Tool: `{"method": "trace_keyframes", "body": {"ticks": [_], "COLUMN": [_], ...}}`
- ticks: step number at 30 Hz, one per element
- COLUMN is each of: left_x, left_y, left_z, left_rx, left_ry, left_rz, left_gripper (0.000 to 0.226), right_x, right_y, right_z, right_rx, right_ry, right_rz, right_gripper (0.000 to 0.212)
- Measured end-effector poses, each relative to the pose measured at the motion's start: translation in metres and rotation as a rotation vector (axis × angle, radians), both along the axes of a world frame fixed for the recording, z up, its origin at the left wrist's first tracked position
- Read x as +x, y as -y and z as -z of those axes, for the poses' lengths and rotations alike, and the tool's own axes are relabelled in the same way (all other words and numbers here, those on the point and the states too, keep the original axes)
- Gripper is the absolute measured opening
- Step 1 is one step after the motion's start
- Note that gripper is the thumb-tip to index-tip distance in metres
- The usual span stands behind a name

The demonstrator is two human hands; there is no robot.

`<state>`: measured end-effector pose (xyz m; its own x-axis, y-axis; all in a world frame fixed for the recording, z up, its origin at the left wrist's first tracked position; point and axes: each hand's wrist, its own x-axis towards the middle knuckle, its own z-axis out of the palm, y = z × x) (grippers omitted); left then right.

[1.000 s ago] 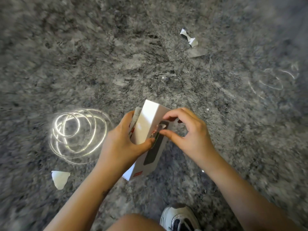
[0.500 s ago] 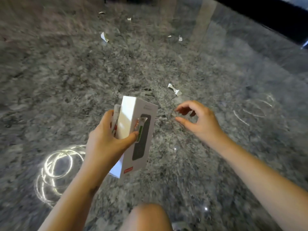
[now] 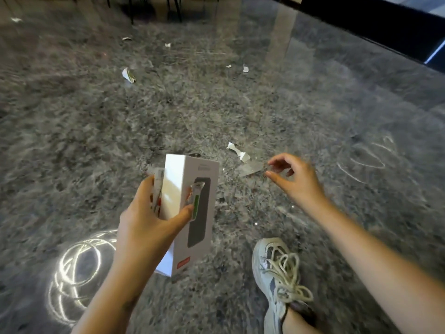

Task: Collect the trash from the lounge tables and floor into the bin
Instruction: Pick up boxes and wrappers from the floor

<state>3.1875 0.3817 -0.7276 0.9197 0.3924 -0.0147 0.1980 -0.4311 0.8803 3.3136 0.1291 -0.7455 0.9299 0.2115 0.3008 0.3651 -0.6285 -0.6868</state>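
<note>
My left hand point(image 3: 147, 225) grips a white carton box point(image 3: 190, 213) upright, with a small green-striped wrapper pinned under the thumb on its front and more wrappers point(image 3: 157, 189) tucked behind it. My right hand point(image 3: 295, 179) hovers open above the grey stone floor, fingers curled and apart, holding nothing. Just left of its fingertips lies a torn white paper scrap point(image 3: 237, 151) with a flat clear piece point(image 3: 251, 168) beside it. Further off lie a curled wrapper point(image 3: 128, 75) and small white scraps point(image 3: 245, 68).
My white sneaker point(image 3: 279, 268) stands on the polished floor at lower right. More tiny scraps point(image 3: 167, 44) lie near dark chair legs point(image 3: 131, 8) at the top. A dark wall base point(image 3: 385, 27) runs along the upper right. Ring-shaped light reflections point(image 3: 77, 268) shine at lower left.
My right hand left the box, where it had pressed a wrapper under my left thumb, and moved out to the right toward the paper scrap. The view tilted up and forward.
</note>
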Motion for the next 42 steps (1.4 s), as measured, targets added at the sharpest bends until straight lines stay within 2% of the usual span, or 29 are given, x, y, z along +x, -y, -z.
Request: {"method": "trace_keyframes", "body": {"ticks": [10, 16, 23, 28, 32, 34, 36, 38, 40, 42], "left_x": [0.138, 0.197, 0.247, 0.264, 0.266, 0.266, 0.266, 0.266, 0.265, 0.265], "left_y": [0.014, 0.029, 0.032, 0.030, 0.029, 0.029, 0.029, 0.029, 0.030, 0.032], "left_z": [0.068, 0.104, 0.130, 0.137, 0.143, 0.146, 0.149, 0.151, 0.153, 0.153], "left_rx": [0.009, -0.056, -0.037, -0.047, -0.102, -0.102, -0.110, -0.115, -0.127, -0.133], "left_ry": [-0.082, -0.219, -0.267, -0.281, -0.319, -0.315, -0.317, -0.322, -0.315, -0.301], "left_rz": [-0.041, -0.030, -0.037, -0.068, -0.103, -0.116, -0.131, -0.146, -0.161, -0.162], "left_gripper": [0.049, 0.067, 0.073, 0.065, 0.070, 0.068, 0.063, 0.061, 0.059, 0.059], "right_x": [0.130, 0.186, 0.237, 0.258, 0.260, 0.262, 0.260, 0.251, 0.238, 0.222], "right_y": [0.007, -0.003, -0.021, -0.029, -0.036, -0.040, -0.044, -0.051, -0.061, -0.071], "right_z": [0.107, 0.155, 0.191, 0.214, 0.227, 0.226, 0.217, 0.203, 0.186, 0.172], "right_rx": [0.072, 0.040, 0.086, -0.003, -0.218, -0.244, -0.137, 0.095, 0.354, 0.517], "right_ry": [-0.213, -0.390, -0.412, -0.422, -0.377, -0.407, -0.437, -0.473, -0.522, -0.592], "right_rz": [0.106, 0.185, 0.273, 0.288, 0.331, 0.331, 0.328, 0.326, 0.288, 0.221], "right_gripper": [0.019, 0.023, 0.022, 0.027, 0.024, 0.020, 0.014, 0.009, 0.013, 0.014]}}
